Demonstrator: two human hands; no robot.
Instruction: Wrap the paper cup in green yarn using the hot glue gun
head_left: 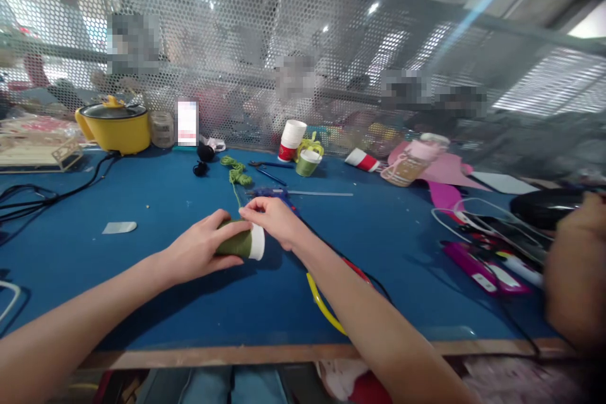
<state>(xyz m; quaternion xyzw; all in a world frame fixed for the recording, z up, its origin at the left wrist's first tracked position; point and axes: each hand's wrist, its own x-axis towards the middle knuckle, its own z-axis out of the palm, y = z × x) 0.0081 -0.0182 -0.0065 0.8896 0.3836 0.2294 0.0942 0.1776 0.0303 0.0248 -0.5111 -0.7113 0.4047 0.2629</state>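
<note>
My left hand (208,246) is wrapped round a paper cup (239,241) lying on its side above the table. Green yarn covers most of the cup, and a white band shows at its right end. My right hand (269,218) pinches the green yarn (237,192) just above the cup. From those fingers the strand runs back to a loose bundle of green yarn (239,175) on the table. Behind my right hand lies a blue glue gun (272,193), partly hidden, with a pale glue stick (322,194) pointing right.
Pliers (272,165), a small green-wrapped cup (307,164) and stacked paper cups (291,139) stand or lie at the back. A yellow pot (113,129) is back left. At right are a purple power strip (483,270), cables and another person's arm (577,271).
</note>
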